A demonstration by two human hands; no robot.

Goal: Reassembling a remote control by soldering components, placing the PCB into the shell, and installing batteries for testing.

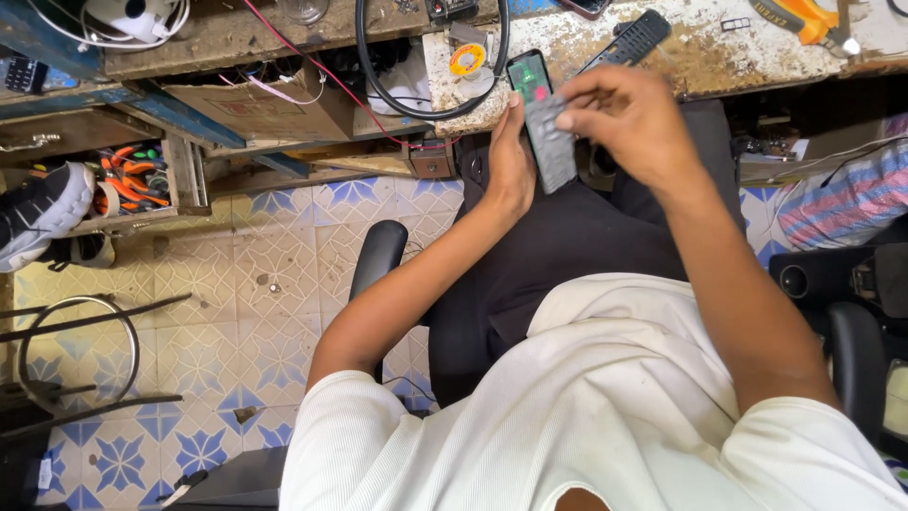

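Note:
A grey remote control is held over my lap, its long side running away from me. My left hand grips it from the left side. My right hand covers its right side, with the fingertips resting on the buttons. Just beyond it, a phone with a lit screen lies at the edge of the worn workbench. A black remote lies on the bench behind my right hand.
A solder spool and a black cable loop lie on the bench, pliers with orange handles at the far right. A drawer of tools hangs open at left above the tiled floor. Black chair armrests flank me.

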